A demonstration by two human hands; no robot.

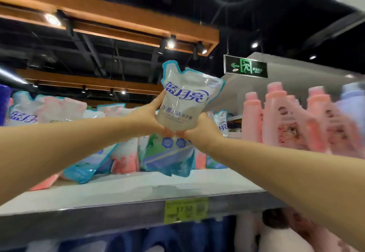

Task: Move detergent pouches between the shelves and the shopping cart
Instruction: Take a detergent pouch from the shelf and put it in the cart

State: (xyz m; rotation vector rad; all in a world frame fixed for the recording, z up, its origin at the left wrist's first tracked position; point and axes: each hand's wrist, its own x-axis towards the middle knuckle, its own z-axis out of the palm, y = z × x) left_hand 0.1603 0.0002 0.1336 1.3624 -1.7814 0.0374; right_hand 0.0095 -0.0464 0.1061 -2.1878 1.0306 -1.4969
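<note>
**Two hands lift a detergent pouch before a shop shelf**

Seen from the head camera, tilted upward. Both bare forearms reach forward and meet at a clear, white-filled detergent pouch [187,97] with a blue border and large blue Chinese lettering. It is held upright in the air, above and in front of the shelving and touching no shelf. The left hand [148,117] grips its left edge, fingers curled round the side. The right hand [199,130] clasps the bottom right corner from beneath. The fingertips of the two hands nearly meet under the pouch.

Below the hands runs a pale grey shelf [122,190] with a metal front lip that carries a yellow price tag [185,210]; its print is too blurred to read with certainty. On this shelf a row of pouches [167,157] in blue, teal and pink leans at varied angles. Behind and higher, more pouches [23,109] of the same brand stand in a line. To the right, pink bottles [276,117] with pink caps crowd together, blurred. Under the grey shelf, blue containers [177,238] and pale ones show dimly.

Overhead is a black open ceiling [237,5] with exposed ducts, crossed by orange wooden beams [118,20] fitted with small spotlights [170,44]. A green illuminated exit sign [245,67], its arrow pointing left, hangs at upper right.
</note>
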